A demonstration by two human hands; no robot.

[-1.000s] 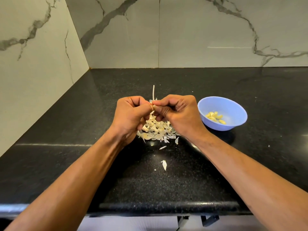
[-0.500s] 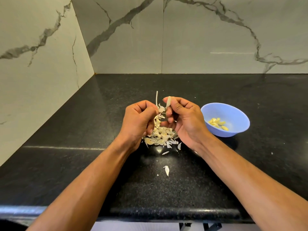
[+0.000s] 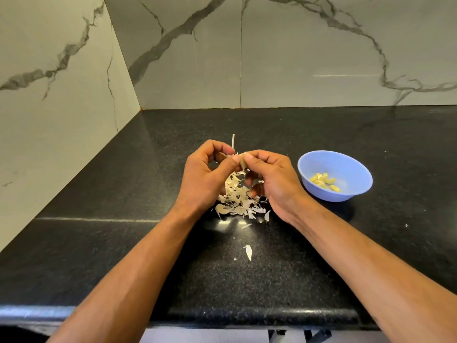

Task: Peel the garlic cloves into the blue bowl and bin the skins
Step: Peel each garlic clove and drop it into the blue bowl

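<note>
My left hand (image 3: pixel 205 179) and my right hand (image 3: pixel 274 181) meet above a heap of garlic skins (image 3: pixel 238 196) on the black counter. Both pinch a garlic clove (image 3: pixel 243 162) between thumbs and fingertips; a strip of skin hangs from it. A pale garlic stem (image 3: pixel 233 142) sticks up just behind my left hand. The blue bowl (image 3: pixel 351 167) stands to the right of my right hand, a little apart, with several peeled yellow cloves (image 3: pixel 324 181) inside.
Loose skin flakes (image 3: pixel 248 251) lie on the counter (image 3: pixel 123 194) nearer me. Marble walls close off the left and back. The counter's front edge (image 3: pixel 247 315) runs below my forearms. No bin is in view.
My hands parted briefly, the right one lifting a strip of skin, and have come back together on the clove. The camera has tilted slightly.
</note>
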